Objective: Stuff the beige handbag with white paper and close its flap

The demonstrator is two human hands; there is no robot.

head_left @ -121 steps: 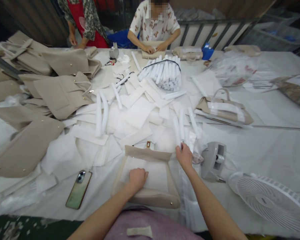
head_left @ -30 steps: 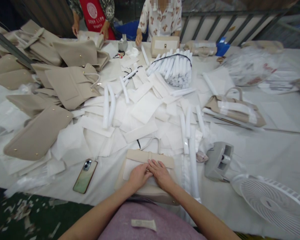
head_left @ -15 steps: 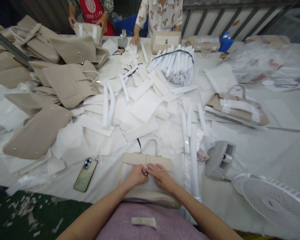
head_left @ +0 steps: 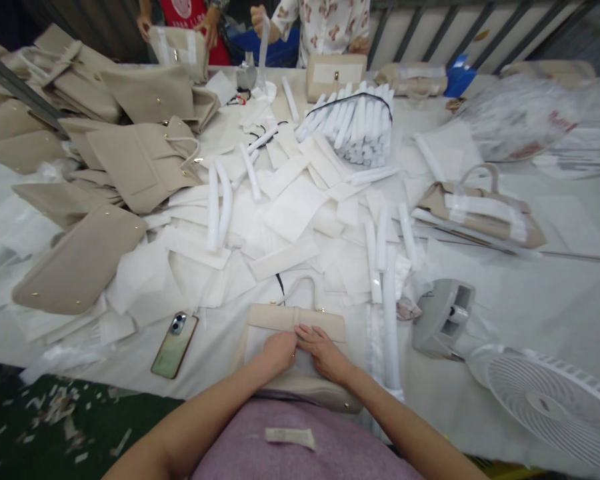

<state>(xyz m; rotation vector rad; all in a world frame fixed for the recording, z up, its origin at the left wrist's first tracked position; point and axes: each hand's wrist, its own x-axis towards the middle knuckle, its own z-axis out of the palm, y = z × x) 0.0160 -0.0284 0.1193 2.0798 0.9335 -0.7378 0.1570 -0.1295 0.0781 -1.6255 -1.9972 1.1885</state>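
Observation:
A beige handbag lies in front of me at the table's near edge, its thin handle pointing away. White paper covers part of its front below the flap. My left hand is closed at the middle of the flap's edge, where a small metal clasp just shows; the fingertips are mostly hidden. Beside it, my right hand lies with fingers stretched out on the flap and paper, touching the bag close to the left hand.
A phone lies to the left. Beige handbags are heaped beyond it. Loose white paper and foam tubes cover the middle. At right stand a tape dispenser and a fan. Two co-workers are across the table.
My left hand has turned over the clasp, its back now hiding more of it. My right hand stays nearly in place. Across the table, a co-worker's hand has risen, pulling up a clear strip.

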